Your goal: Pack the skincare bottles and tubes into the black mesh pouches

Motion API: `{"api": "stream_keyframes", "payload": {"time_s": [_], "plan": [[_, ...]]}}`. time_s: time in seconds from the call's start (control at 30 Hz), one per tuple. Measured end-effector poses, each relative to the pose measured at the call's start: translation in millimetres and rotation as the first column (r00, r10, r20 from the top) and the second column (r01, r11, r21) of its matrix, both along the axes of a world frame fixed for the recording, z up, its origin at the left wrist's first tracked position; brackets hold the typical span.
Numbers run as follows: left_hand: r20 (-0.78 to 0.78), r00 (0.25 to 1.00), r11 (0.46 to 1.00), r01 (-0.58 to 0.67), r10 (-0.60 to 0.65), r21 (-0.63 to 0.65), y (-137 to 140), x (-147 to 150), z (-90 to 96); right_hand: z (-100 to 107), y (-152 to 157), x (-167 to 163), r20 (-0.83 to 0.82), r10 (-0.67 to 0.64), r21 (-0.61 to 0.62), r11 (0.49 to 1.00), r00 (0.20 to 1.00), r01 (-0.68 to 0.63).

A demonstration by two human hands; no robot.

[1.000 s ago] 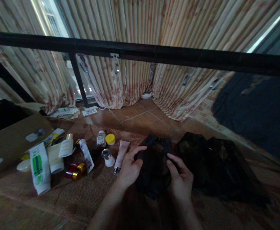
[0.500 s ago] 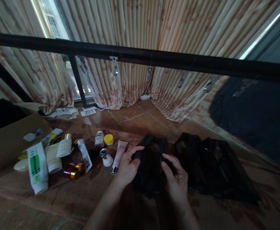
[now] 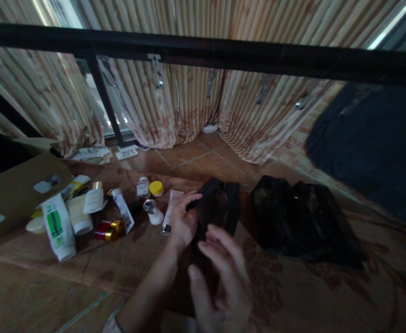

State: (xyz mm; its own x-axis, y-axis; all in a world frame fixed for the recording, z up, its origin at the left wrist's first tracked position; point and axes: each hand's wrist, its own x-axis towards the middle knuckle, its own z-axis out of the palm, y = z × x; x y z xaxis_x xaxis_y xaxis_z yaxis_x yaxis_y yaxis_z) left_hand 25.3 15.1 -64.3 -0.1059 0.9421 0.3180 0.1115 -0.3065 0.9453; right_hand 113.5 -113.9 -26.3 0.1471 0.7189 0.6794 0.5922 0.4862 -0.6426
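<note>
In the middle, my left hand point(image 3: 185, 221) grips the left side of a small black pouch point(image 3: 231, 203), whose dark centre looks see-through like mesh. My right hand point(image 3: 224, 277) is in front of the pouch, fingers apart and holding nothing; whether a fingertip touches the pouch I cannot tell. Just left of my left hand lies a pale pink tube point(image 3: 171, 210) with a silver cap. Beside it are a white bottle with a silver top point(image 3: 153, 212), a yellow-lidded jar point(image 3: 156, 188) and a small clear bottle point(image 3: 142, 188).
Further left lie a white and green tube point(image 3: 58, 226), a red jar with gold lid point(image 3: 108, 230) and other cosmetics by a cardboard box point(image 3: 22, 189). Black bags point(image 3: 307, 222) lie to the right on the patterned mat point(image 3: 126, 263). A black rail point(image 3: 189, 46) with hanging clips crosses ahead.
My right hand has let go of the pouch's right side and moved down and left, towards me, fingers spreading. My left hand keeps hold. The view has tilted slightly down.
</note>
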Motion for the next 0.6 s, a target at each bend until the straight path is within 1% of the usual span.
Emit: {"api": "stream_keyframes", "payload": {"time_s": [0.07, 0.1, 0.13, 0.17, 0.23, 0.3, 0.37, 0.43, 0.5, 0.57, 0.6], "plan": [[-0.001, 1.0, 1.0, 0.025, -0.025, 0.016, -1.0, 0.6, 1.0, -6.2, -6.0, -16.9, 0.043, 0.063, -0.067, 0.996, 0.997, -0.06], [-0.004, 0.999, 0.999, 0.035, -0.035, 0.016, -1.7, 0.8, 1.9, -11.0, -5.7, -21.5, 0.044, 0.067, -0.128, 0.99, 0.997, -0.06], [-0.009, 0.999, 0.999, 0.038, -0.037, 0.015, -2.4, 0.9, 3.0, -16.3, -3.7, -23.8, 0.037, 0.033, -0.189, 0.982, 0.999, -0.026], [-0.018, 0.999, 0.999, 0.041, -0.041, 0.012, -3.1, 0.9, 4.2, -21.7, -0.8, -24.0, 0.013, -0.03, -0.246, 0.969, 0.999, 0.032], [-0.042, 0.998, 0.998, 0.056, -0.055, 0.012, -4.5, 0.9, 6.3, -31.4, 4.7, -21.2, 0.027, -0.091, -0.323, 0.942, 0.995, 0.095], [-0.06, 0.995, 0.997, 0.081, -0.079, 0.016, -5.4, 0.8, 7.9, -37.9, 7.1, -17.2, 0.077, -0.112, -0.338, 0.932, 0.991, 0.132], [-0.066, 0.993, 0.995, 0.103, -0.102, 0.016, -5.9, 0.6, 8.7, -40.5, 6.5, -13.1, 0.168, -0.106, -0.324, 0.933, 0.98, 0.156], [-0.065, 0.991, 0.993, 0.114, -0.113, 0.011, -6.4, 0.5, 9.1, -39.6, 5.9, -8.1, 0.295, -0.1, -0.284, 0.94, 0.95, 0.187], [-0.059, 0.99, 0.992, 0.127, -0.127, -0.006, -7.3, 1.2, 9.0, -36.4, 7.7, -1.8, 0.41, -0.117, -0.219, 0.95, 0.905, 0.222], [-0.052, 0.989, 0.99, 0.139, -0.14, -0.018, -8.6, 2.9, 8.3, -32.8, 12.4, 4.8, 0.453, -0.126, -0.194, 0.952, 0.882, 0.236], [-0.049, 0.989, 0.99, 0.142, -0.143, -0.018, -9.4, 4.0, 7.8, -31.5, 15.4, 8.0, 0.459, -0.127, -0.205, 0.948, 0.88, 0.243]]}}
